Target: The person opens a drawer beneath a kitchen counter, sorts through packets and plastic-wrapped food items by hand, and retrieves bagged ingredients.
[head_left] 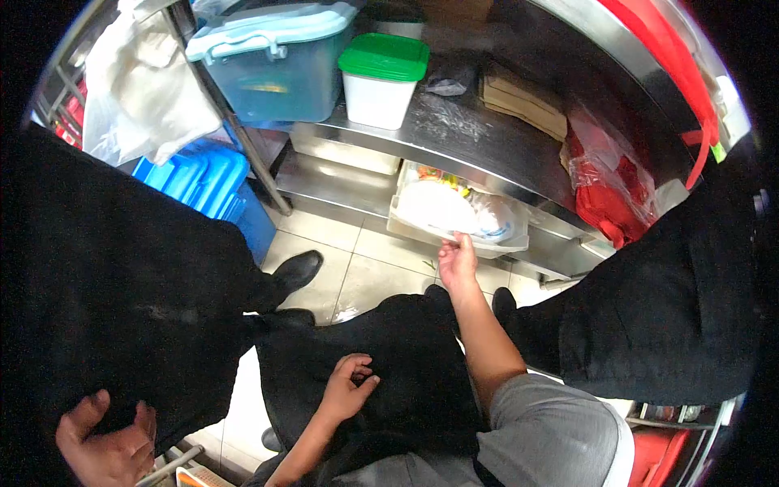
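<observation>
A: What frames the scene?
B: One shelf unit (519,154), bearing two lidded tubs, blue (284,89) and white (377,101); two people, one at left (146,292), one at right (665,300).

A: And the tray?
B: One white tray (412,230), below the upper shelf, its front jutting past the shelf edge. Open floor (324,235) lies to its left; the right-hand person's legs stand close.

A: The hands?
B: Right hand (459,258): arm extended, fingers partly curled at the tray's front rim; whether they pinch it cannot be told. Left hand (349,390): forearm raised, fingers loosely curled, apart, near black cloth (406,349).
</observation>
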`<state>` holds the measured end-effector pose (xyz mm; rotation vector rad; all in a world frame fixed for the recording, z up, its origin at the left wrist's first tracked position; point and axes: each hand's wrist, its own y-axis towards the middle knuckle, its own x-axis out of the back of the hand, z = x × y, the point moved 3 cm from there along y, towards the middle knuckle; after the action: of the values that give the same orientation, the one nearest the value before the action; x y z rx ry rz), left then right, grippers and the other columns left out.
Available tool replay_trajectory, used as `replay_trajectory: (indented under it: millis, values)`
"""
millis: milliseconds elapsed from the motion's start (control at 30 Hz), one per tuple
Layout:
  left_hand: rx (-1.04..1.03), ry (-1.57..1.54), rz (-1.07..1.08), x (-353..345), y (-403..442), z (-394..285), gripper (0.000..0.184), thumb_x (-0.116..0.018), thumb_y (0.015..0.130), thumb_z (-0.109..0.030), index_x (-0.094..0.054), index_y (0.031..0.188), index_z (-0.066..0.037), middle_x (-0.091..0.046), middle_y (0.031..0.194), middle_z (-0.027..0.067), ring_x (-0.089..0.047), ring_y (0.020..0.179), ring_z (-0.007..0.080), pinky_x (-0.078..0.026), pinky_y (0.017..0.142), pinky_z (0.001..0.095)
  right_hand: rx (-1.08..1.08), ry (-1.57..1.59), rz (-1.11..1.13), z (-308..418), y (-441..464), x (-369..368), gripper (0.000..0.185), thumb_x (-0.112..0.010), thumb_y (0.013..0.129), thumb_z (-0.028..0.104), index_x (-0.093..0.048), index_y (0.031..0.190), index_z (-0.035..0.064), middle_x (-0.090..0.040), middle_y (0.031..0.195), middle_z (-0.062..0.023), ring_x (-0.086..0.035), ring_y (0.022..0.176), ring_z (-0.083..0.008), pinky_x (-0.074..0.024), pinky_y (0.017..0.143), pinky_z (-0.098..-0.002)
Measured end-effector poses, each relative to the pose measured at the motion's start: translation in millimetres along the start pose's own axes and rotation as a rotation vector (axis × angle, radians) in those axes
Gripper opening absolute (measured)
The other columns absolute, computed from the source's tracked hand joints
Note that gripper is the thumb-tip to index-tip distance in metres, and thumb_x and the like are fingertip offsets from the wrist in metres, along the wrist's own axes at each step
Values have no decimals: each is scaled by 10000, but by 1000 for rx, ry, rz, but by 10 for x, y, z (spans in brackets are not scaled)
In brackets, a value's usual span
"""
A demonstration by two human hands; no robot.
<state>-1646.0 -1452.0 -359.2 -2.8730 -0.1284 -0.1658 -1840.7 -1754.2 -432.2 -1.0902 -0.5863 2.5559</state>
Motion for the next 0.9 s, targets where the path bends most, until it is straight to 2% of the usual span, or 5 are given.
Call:
replay_trajectory:
  millis: [500, 600, 733, 867, 900]
  values:
    - [53, 201, 114, -178, 7, -34, 369, -708, 790, -130, -554, 1113, -40, -547, 1101, 127, -611, 944, 217, -504, 769, 313, -51, 46, 70, 41, -95, -6, 169, -653, 812, 140, -539, 914, 67, -518, 879, -65, -544, 838, -193, -510, 767, -310]
    - [96, 193, 174, -225, 88, -72, 389, -711, 786, -81, -542, 1135, -48, -559, 1054, 100, -609, 927, 189, -486, 789, 309, -46, -53, 81, 121, -139, 51, 346, -647, 834, 237, -520, 1089, 41, -512, 1036, -115, -542, 984, -240, -485, 842, -353]
    - [-30, 168, 179, -216, 137, -176, 402, -706, 797, -96, -527, 1154, -50, -580, 1021, 99, -606, 932, 185, -485, 786, 309, 134, -476, -28, 463, -453, 263, 963, -504, 813, 655, -124, 1469, 61, -140, 1495, -216, -267, 1329, -340, -200, 1080, -461]
    - [-29, 91, 170, -230, 264, -127, 394, -704, 802, -101, -531, 1153, -53, -584, 1026, 95, -604, 954, 185, -488, 795, 317, -114, 0, -142, 408, -516, 85, 745, -473, 902, 523, -258, 1373, -12, -426, 1287, -271, -528, 1107, -355, -449, 932, -442]
    - [-37, 95, 170, -224, 282, -152, 394, -704, 802, -101, -531, 1153, -53, -584, 1026, 95, -604, 954, 185, -488, 795, 317, -70, -121, -15, 362, -467, -83, 527, -437, 963, 365, -360, 1250, -70, -536, 1070, -249, -604, 937, -342, -533, 794, -420]
